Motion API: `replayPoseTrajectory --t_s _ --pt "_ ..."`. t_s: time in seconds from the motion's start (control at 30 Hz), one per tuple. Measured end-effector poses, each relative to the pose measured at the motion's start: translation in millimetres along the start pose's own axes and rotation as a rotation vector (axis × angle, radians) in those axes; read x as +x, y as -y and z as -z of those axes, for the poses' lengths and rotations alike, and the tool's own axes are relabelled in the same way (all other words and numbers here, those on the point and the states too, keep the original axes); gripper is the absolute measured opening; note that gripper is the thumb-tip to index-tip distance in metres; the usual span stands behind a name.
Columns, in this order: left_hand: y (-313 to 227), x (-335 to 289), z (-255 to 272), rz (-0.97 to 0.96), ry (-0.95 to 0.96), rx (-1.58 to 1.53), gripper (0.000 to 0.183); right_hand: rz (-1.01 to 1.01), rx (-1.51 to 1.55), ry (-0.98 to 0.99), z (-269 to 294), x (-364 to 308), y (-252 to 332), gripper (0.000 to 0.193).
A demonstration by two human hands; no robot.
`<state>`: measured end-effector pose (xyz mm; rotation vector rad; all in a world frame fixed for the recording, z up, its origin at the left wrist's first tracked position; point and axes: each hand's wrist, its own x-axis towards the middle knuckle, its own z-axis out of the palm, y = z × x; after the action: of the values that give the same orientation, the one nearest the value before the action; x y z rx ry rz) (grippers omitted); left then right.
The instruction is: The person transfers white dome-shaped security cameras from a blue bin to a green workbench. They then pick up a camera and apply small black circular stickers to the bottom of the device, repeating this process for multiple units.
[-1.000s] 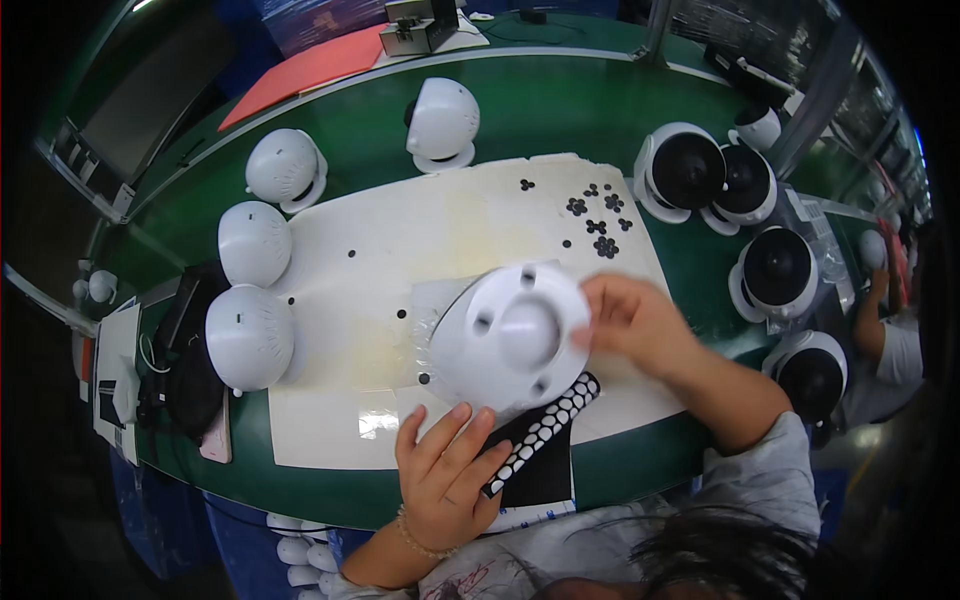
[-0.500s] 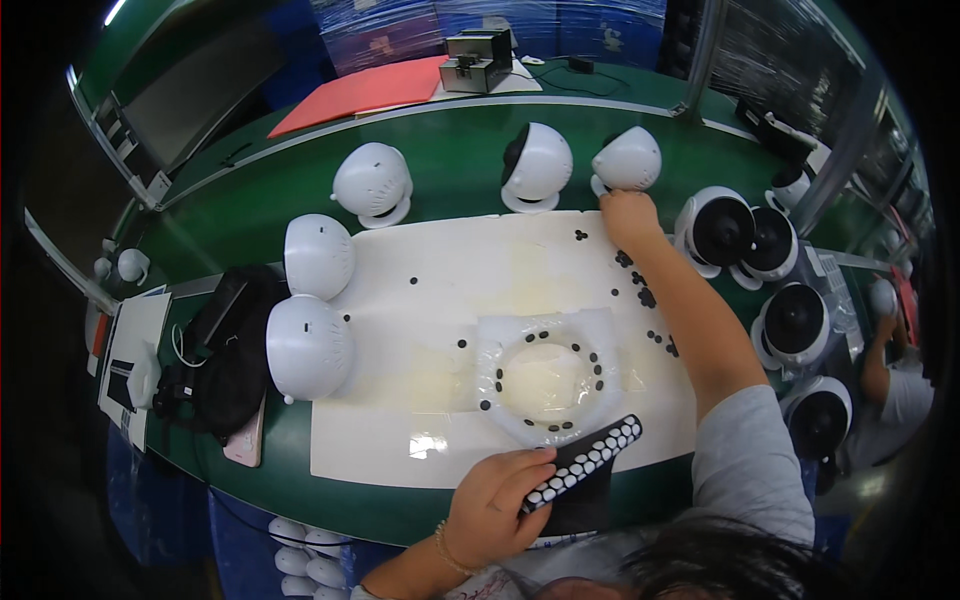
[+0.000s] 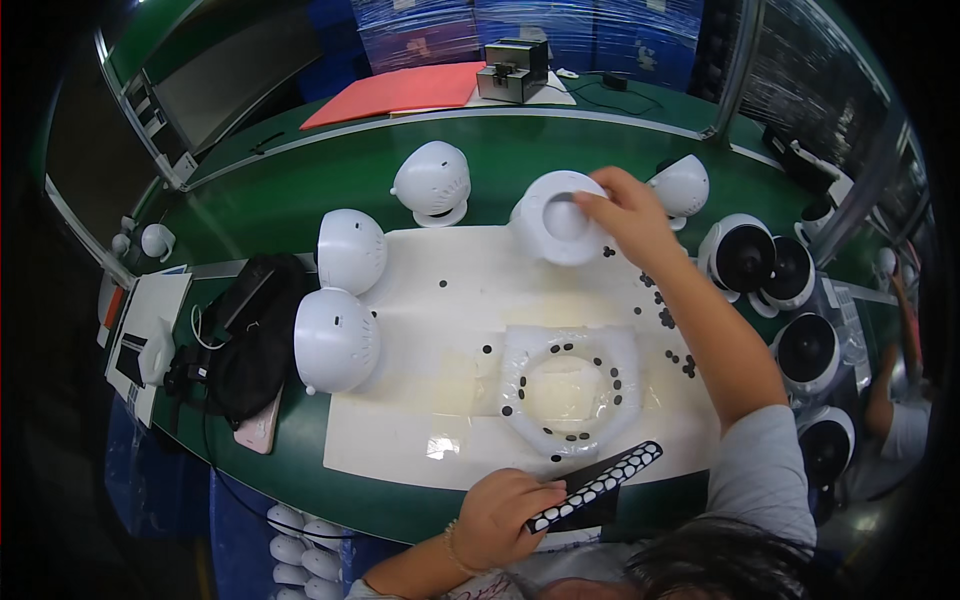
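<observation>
My right hand (image 3: 632,215) grips a white globe-shaped device (image 3: 535,222) over the far part of the white sheet (image 3: 420,400). It is tilted so the round hollow underside of its base faces up toward me, with my thumb at the opening. Near the front edge, my left hand (image 3: 508,515) is closed on a black strip (image 3: 597,486) lined with rows of white round spots. Beyond the strip lies a padded clear-wrapped ring (image 3: 518,425), with small black discs spaced around it. More black discs (image 3: 667,318) lie scattered on the sheet, mostly to the right.
White globe devices stand at the left (image 3: 337,340), at the back (image 3: 436,182) and back right (image 3: 682,187); several with black fronts (image 3: 745,256) line the right. A black bag (image 3: 240,345) and a phone (image 3: 258,428) lie left. Another person's arm (image 3: 885,400) shows far right.
My right hand has left the back-right device, taken hold of the one to its left and tipped it underside up. My left hand still holds the strip. The view has shifted slightly.
</observation>
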<state>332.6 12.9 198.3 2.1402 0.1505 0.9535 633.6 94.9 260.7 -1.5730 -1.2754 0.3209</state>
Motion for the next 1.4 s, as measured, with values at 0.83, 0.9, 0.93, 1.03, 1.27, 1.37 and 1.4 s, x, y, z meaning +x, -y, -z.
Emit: replayPoseTrajectory --t_s 0.83,0.9,0.93,1.03,1.27,1.37,1.4 --pt "-2 -4 -15 0.14 -0.314 -0.111 0.023 0.702 -0.136 0.248 30 -187 44 0.024" --pt "0 -5 -17 0.117 -0.319 -0.114 0.023 0.782 -0.189 0.235 32 -184 43 0.02" --pt "0 -5 -17 0.114 -0.322 -0.092 0.023 0.821 -0.215 0.226 33 -183 43 0.018" --pt "0 -5 -17 0.104 -0.328 -0.03 0.024 0.928 -0.148 0.122 33 -181 45 0.015" --pt "-1 0 -16 0.069 -0.262 0.004 0.024 0.887 -0.221 0.265 26 -183 52 0.023" --pt "-2 -1 -16 0.088 -0.273 0.018 0.024 1.03 -0.177 0.264 26 -190 52 0.026" --pt "-2 0 -17 0.093 -0.28 0.019 0.024 1.035 -0.123 0.258 25 -192 53 0.026"
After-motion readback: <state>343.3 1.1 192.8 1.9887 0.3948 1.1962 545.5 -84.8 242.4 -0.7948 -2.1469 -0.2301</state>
